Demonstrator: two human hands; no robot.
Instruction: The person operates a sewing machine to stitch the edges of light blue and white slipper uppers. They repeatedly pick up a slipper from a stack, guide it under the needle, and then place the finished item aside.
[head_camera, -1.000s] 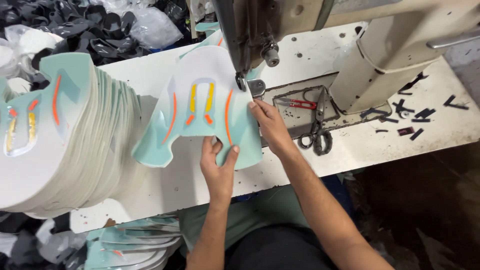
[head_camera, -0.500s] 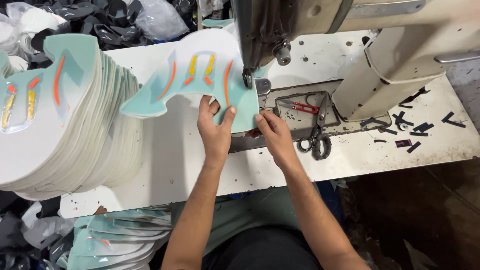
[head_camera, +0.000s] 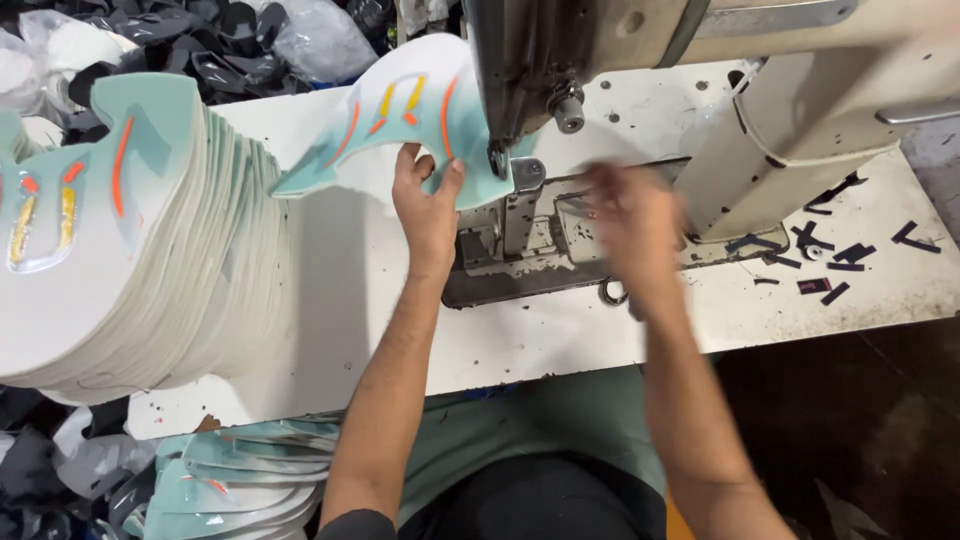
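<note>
Left hand (head_camera: 428, 205) pinches the mint-green shoe upper panel (head_camera: 405, 125) by its lower edge, holding it under the needle (head_camera: 497, 160) of the post-bed sewing machine (head_camera: 640, 60), near the worktop's (head_camera: 330, 290) far edge. Right hand (head_camera: 630, 225) is motion-blurred over the machine bed, apparently empty and loosely open.

Risks, as judged:
- One-handed hold: panel could swing, skewing the seam.
- Left fingertips sit near the needle; a slip risks a puncture.
- Tall stack of cut panels (head_camera: 110, 240) at the left edge leans; a bump could topple it.
</note>
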